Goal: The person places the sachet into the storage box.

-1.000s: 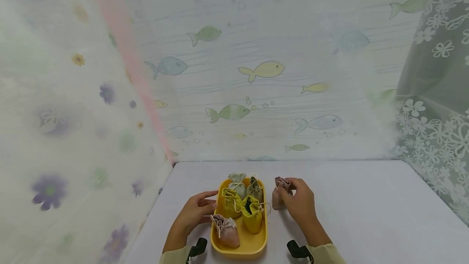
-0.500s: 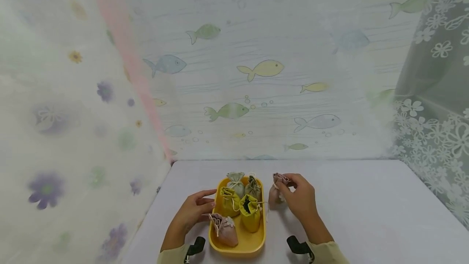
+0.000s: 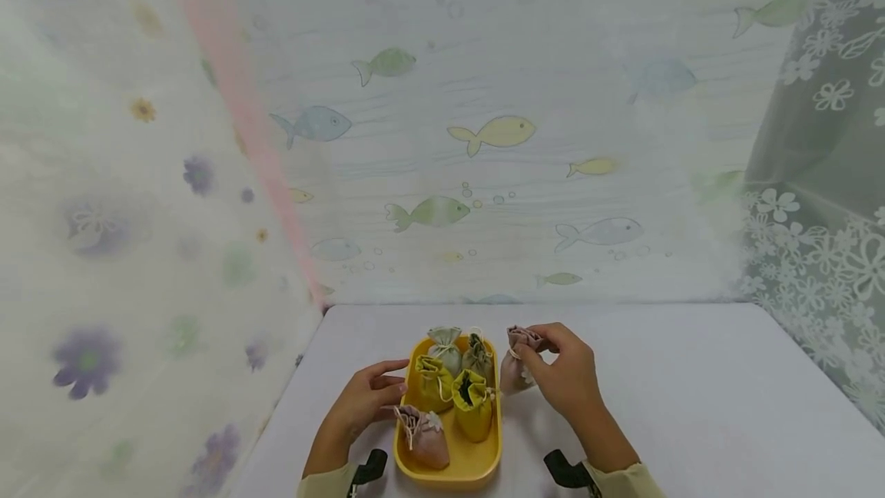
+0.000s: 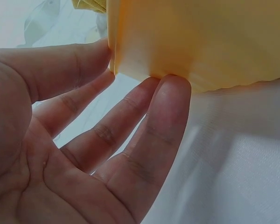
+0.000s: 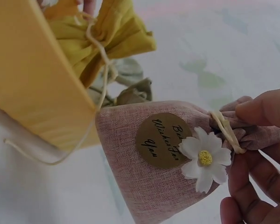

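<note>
My right hand (image 3: pixel 568 373) pinches a pink drawstring pouch (image 5: pixel 154 154) by its gathered neck, close beside the right wall of a yellow tray (image 3: pixel 449 478). A white daisy (image 5: pixel 205 157) and a round brown label with handwriting show on this pouch in the right wrist view. My left hand (image 3: pixel 359 404) touches the tray's left side with fairly straight fingers (image 4: pixel 170 107). Inside the tray are another pink pouch (image 3: pixel 430 448) tilted at the near left, two yellow pouches (image 3: pixel 473 412), a pale green pouch (image 3: pixel 447 352) and an olive pouch (image 3: pixel 478 360).
The tray stands on a white-covered table (image 3: pixel 691 390). A fish-printed curtain (image 3: pixel 498 198) hangs behind it, with a flower-printed curtain (image 3: pixel 138 290) on the left. A pale drawstring cord (image 5: pixel 79 144) hangs over the tray's right wall.
My right hand has carried the pink pouch leftward, nearer the tray's right wall. The left hand stays at the tray's left side.
</note>
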